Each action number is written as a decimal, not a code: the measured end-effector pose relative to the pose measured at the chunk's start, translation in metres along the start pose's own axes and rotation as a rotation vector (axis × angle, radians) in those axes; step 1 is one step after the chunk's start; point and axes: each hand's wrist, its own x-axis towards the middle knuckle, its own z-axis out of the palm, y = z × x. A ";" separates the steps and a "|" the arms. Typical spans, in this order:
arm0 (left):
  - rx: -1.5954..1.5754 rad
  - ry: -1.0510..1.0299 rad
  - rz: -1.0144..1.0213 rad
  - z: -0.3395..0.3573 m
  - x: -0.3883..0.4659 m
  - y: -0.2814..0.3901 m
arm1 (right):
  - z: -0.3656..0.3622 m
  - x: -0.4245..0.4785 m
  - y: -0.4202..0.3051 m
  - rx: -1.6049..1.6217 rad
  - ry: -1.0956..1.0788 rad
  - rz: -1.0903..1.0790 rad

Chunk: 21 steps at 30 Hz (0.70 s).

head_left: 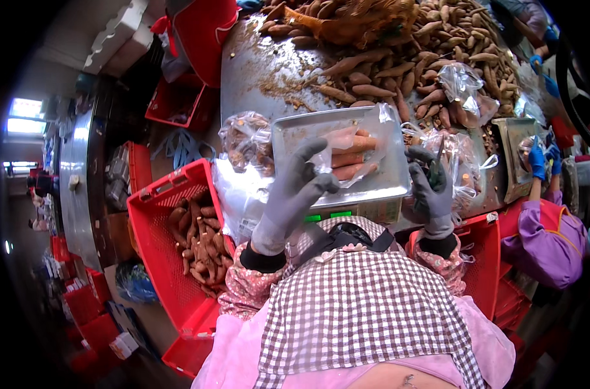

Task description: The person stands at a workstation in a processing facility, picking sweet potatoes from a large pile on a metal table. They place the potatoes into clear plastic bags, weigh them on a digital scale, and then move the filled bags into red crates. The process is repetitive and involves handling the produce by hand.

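Both hands wear grey gloves. A metal weighing tray (295,146) on a scale stands before me, with several sweet potatoes (347,159) in a clear plastic bag lying in it. My left hand (302,180) is over the tray's near left part, thumb and fingers curled beside the bag; whether it pinches the film is unclear. My right hand (430,187) is just right of the tray, fingers bent around a small dark tool whose thin tip points up; its kind is hard to tell. Filled clear bags of sweet potatoes (246,141) lie left of the tray and more (457,155) lie to the right.
A large heap of sweet potatoes (372,90) with an orange net covers the metal table's far side. A red crate (166,248) with sweet potatoes stands at my left, another red crate (484,272) at my right. A co-worker's blue-gloved hands (538,158) hold a bag over another scale tray (513,141).
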 end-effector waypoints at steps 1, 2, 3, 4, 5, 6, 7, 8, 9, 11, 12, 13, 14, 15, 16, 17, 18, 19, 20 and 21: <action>0.019 0.009 0.018 0.001 0.002 0.001 | 0.004 0.005 0.005 -0.008 0.037 -0.073; 0.015 0.024 0.037 0.003 0.004 0.001 | 0.013 0.013 0.010 -0.018 0.074 -0.146; 0.014 0.040 0.058 0.005 0.005 -0.001 | 0.023 0.020 0.015 -0.026 0.109 -0.221; 0.010 0.061 0.078 0.006 0.006 0.000 | 0.031 0.026 0.014 -0.108 0.088 -0.258; -0.007 0.029 0.094 0.004 0.006 -0.003 | 0.040 0.032 0.013 -0.190 0.066 -0.294; -0.026 0.006 0.111 -0.002 0.005 -0.009 | 0.057 0.038 0.011 -0.243 0.188 -0.407; -0.045 -0.024 0.127 -0.003 0.004 -0.008 | 0.052 0.048 0.018 -0.317 0.118 -0.282; -0.085 -0.021 0.089 0.001 0.000 0.000 | 0.042 0.060 0.033 -0.387 0.047 -0.156; -0.052 -0.002 0.113 0.000 -0.002 0.000 | 0.044 0.066 0.034 -0.459 -0.032 -0.029; 0.016 0.042 0.163 -0.003 -0.005 -0.001 | 0.038 0.059 0.027 0.106 -0.119 0.186; 0.055 0.031 0.118 -0.006 -0.010 0.002 | 0.032 0.050 0.010 0.225 -0.203 0.269; 0.047 0.029 0.134 -0.010 -0.015 -0.003 | 0.025 0.040 -0.004 0.337 -0.283 0.356; 0.044 0.027 0.149 -0.015 -0.019 -0.010 | 0.019 0.029 -0.013 0.469 -0.384 0.333; 0.038 0.023 0.168 -0.018 -0.022 -0.014 | 0.012 0.022 -0.016 0.671 -0.493 0.290; 0.026 0.025 0.222 -0.017 -0.024 -0.016 | 0.003 0.018 -0.015 0.657 -0.500 0.289; 0.004 0.047 0.216 -0.018 -0.027 -0.018 | -0.002 0.014 -0.014 0.643 -0.506 0.288; -0.014 0.064 0.219 -0.017 -0.027 -0.019 | -0.003 0.013 -0.015 0.550 -0.388 0.308; -0.033 0.078 0.222 -0.016 -0.027 -0.020 | -0.004 0.012 -0.014 0.458 -0.268 0.325; -0.021 0.056 0.214 -0.016 -0.026 -0.018 | -0.006 0.011 -0.013 0.367 -0.144 0.340; -0.031 0.053 0.214 -0.014 -0.026 -0.018 | -0.007 0.010 -0.013 0.386 -0.143 0.330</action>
